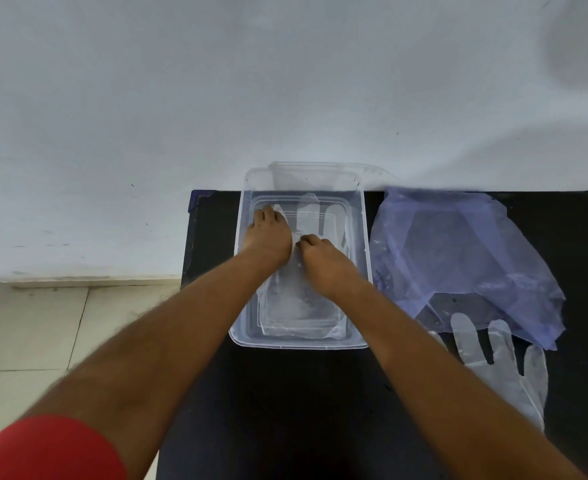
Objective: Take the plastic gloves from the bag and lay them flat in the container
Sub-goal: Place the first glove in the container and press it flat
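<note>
A clear plastic container (362,268) stands on the black table. Inside it lies a clear plastic glove (311,216), fingers pointing away from me. My left hand (268,233) rests flat on the glove's left side, fingers spread against the container floor. My right hand (323,261) has its fingers curled, pinching the glove film near the middle. To the right of the container lies a bluish translucent bag (459,258), crumpled and open. Another clear glove (504,368) lies flat on the table in front of the bag.
The container's clear lid (323,169) leans behind it against the white wall (216,98). The black table (285,410) ends at its left edge near the container; tiled floor (26,334) lies beyond.
</note>
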